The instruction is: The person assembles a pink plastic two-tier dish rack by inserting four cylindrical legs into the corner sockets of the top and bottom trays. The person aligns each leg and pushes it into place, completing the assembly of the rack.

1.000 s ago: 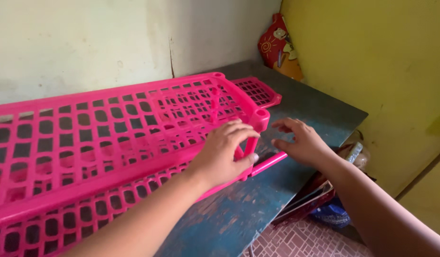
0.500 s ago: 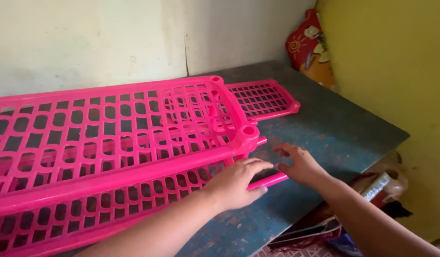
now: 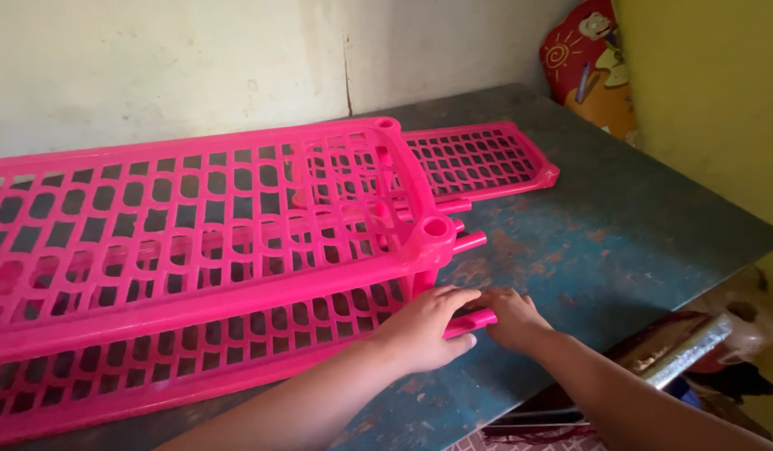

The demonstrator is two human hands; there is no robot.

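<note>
We were in what looked like a plain room of a home, perhaps a storage corner. A worn, blue-painted table [image 3: 620, 225] with rusty patches stood against a whitewashed, stained wall [image 3: 152, 67], and a yellow wall [image 3: 712, 92] rose on the right. A pink plastic shelf rack [image 3: 202, 242] lay on the table, a household thing. In the far right corner leaned a child's red and orange cartoon board [image 3: 587, 58], and clutter [image 3: 695, 359] sat low beside the table's near right edge.
</note>
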